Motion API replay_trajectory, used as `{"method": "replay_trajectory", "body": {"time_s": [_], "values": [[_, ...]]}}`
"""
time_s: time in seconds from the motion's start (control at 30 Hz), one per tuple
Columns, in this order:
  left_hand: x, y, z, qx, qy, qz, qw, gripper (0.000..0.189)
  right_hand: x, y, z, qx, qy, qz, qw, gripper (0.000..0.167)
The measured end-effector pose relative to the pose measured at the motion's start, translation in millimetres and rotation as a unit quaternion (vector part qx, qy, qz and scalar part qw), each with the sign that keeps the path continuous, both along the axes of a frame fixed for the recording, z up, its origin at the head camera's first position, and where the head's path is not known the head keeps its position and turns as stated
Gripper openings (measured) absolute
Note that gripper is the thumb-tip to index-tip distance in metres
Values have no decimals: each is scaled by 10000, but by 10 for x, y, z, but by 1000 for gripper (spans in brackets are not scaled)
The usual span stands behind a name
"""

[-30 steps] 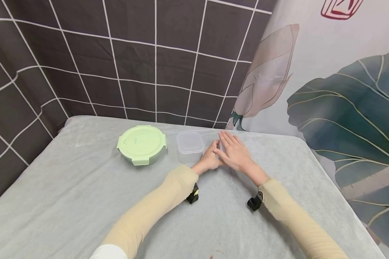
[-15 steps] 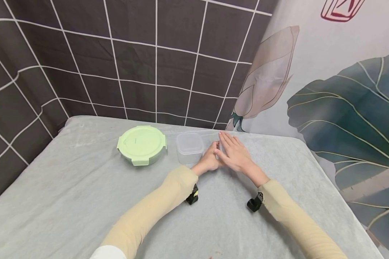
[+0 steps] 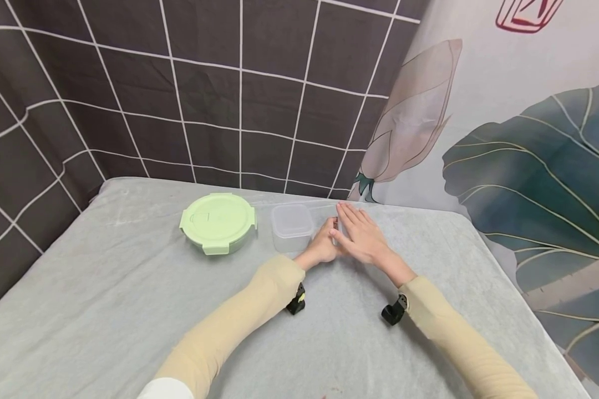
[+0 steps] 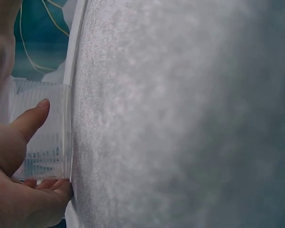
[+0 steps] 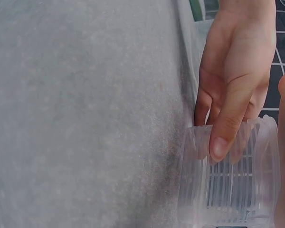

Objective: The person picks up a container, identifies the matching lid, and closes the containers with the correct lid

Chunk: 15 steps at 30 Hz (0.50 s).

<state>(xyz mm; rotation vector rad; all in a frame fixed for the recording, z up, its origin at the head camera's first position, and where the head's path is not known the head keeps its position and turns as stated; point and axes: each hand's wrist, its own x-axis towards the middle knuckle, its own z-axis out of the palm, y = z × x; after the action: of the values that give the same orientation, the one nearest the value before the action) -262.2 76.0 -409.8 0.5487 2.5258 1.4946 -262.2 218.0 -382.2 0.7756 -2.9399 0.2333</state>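
A clear plastic food container (image 5: 228, 190) with ribbed sides stands on the grey cloth. My left hand (image 3: 324, 244) grips its side, with the thumb along the near wall in the left wrist view and the fingers around behind. Over its top lies my right hand (image 3: 361, 235), fingers straight and together. From above, the right hand covers most of this container. Just left of my left hand sits another container (image 3: 292, 227), squarish and translucent, with its lid on.
Further left is a round container with a light green clip lid (image 3: 218, 219). The grey cloth-covered table (image 3: 130, 310) ends at a dark checked curtain (image 3: 204, 94) behind, with a flower-printed curtain (image 3: 529, 177) on the right.
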Motion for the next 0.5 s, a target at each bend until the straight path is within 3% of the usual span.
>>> {"method": "replay_trajectory", "body": {"time_s": [0.2, 0.47, 0.5], "values": [[-25, -12, 29, -125, 77, 20, 9999, 87, -46, -5, 4, -56, 128, -14, 9999, 73], [-51, -43, 125, -822, 173, -48, 9965, 91, -115, 12, 38, 118, 290, 7, 9995, 61], [-82, -44, 58, -853, 316, -30, 9959, 89, -112, 17, 42, 206, 373, 25, 9991, 60]]}}
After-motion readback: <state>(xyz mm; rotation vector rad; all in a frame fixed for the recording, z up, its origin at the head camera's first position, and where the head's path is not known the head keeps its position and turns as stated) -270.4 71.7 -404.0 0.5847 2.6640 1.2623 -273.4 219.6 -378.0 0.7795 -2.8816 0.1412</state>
